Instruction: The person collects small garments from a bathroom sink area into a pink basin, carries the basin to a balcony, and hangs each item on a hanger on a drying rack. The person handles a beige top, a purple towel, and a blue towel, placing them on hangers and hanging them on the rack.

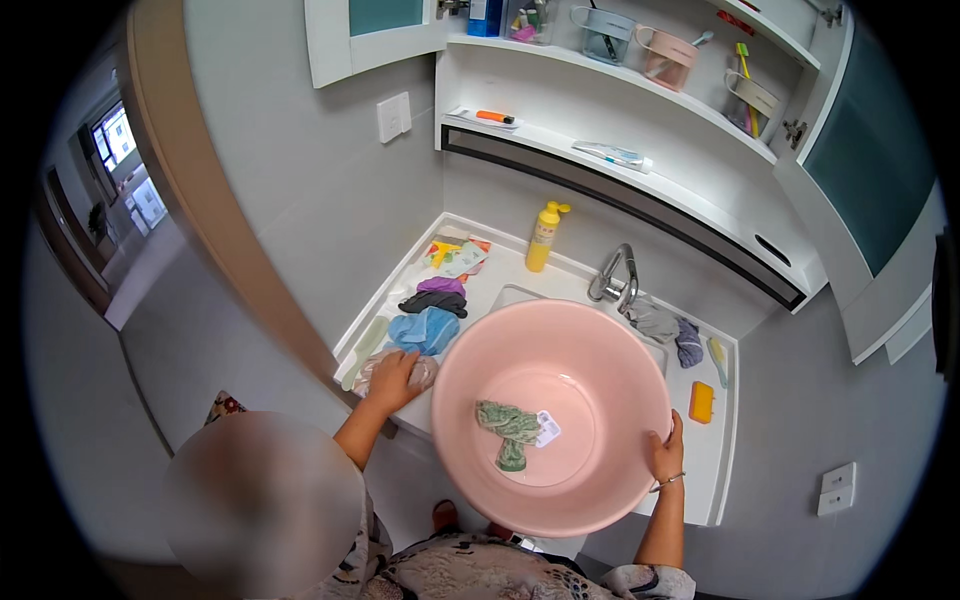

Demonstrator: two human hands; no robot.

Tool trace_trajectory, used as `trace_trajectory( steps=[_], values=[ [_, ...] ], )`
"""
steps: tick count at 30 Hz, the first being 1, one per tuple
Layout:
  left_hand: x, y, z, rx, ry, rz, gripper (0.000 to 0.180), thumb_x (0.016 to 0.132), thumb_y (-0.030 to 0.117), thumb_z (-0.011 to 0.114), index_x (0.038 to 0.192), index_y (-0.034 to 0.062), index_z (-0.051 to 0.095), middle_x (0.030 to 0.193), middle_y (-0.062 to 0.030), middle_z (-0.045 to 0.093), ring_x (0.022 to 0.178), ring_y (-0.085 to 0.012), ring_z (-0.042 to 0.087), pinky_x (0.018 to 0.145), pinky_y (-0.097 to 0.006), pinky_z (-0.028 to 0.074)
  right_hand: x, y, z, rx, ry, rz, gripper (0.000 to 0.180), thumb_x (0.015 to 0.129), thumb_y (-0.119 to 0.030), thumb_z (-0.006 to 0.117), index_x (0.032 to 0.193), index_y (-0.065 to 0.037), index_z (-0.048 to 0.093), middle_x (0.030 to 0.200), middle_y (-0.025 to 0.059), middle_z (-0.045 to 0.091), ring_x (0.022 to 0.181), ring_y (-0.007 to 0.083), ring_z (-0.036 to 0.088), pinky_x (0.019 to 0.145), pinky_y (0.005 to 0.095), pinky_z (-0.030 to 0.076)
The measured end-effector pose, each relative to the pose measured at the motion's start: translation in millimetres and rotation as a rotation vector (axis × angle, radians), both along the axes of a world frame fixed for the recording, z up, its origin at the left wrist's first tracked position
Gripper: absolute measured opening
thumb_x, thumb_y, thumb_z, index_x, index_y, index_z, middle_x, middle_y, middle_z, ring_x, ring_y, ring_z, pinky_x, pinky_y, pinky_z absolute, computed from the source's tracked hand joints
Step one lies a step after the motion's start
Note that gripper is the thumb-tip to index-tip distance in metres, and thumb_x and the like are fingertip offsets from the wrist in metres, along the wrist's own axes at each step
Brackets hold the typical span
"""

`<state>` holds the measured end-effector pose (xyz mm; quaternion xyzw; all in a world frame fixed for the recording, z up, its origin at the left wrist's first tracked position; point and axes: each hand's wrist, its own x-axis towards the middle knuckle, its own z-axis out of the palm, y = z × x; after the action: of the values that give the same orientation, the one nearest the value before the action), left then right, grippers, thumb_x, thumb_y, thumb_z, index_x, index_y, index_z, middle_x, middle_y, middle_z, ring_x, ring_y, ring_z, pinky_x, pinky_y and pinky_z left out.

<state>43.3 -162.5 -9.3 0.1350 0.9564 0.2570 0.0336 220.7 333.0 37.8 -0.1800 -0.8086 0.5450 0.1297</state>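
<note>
A large pink basin [460,420] is tilted over the sink's front edge. My right hand [667,452] grips its right rim, thumb inside. In the basin lies a green patterned piece of cloth [508,422] with a white tag [547,429]. To the left, my left hand [397,378] has its fingers closed over a crumpled pinkish-brown bundle [424,375] on the counter. Just beyond that hand is a blue cloth [425,330], then a dark grey cloth [434,302] and a purple one [442,286]. The left fingertips are partly hidden.
On the counter [705,470] stand a yellow pump bottle [543,238] and a chrome faucet [627,268]. Grey cloths [655,322], a brush [717,362] and an orange soap bar [702,403] lie right. Above, an open cabinet [560,150] holds cups. A blurred round patch covers the lower left.
</note>
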Motion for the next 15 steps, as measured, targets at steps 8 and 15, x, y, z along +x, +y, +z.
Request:
trace_trajectory(
  steps=[8, 15],
  values=[
    [-5, -8, -48, -0.062, 0.155, 0.243, 0.048, 0.066, 0.018, 0.071, 0.109, 0.0135, 0.053, 0.112, -0.009, 0.055, 0.112, -0.0309, 0.046, 0.09, -0.049, 0.035, 1, -3, 6, -0.061, -0.024, -0.01, 0.06, 0.081, 0.002, 0.045, 0.135, 0.001, 0.019, 0.123, 0.0194, 0.046, 0.11, 0.025, 0.05, 0.093, 0.031, 0.039],
    [3, -6, 79, 1.131, 0.091, 0.282, 0.035, 0.074, -0.004, 0.057, 0.108, 0.0014, 0.051, 0.098, -0.0049, 0.058, 0.099, -0.012, 0.052, 0.082, -0.029, 0.044, 0, -4, 4, -0.043, -0.011, -0.017, 0.059, 0.081, 0.001, 0.045, 0.135, 0.0, 0.02, 0.123, 0.0194, 0.046, 0.11, 0.0245, 0.05, 0.093, 0.0309, 0.039]
  ],
)
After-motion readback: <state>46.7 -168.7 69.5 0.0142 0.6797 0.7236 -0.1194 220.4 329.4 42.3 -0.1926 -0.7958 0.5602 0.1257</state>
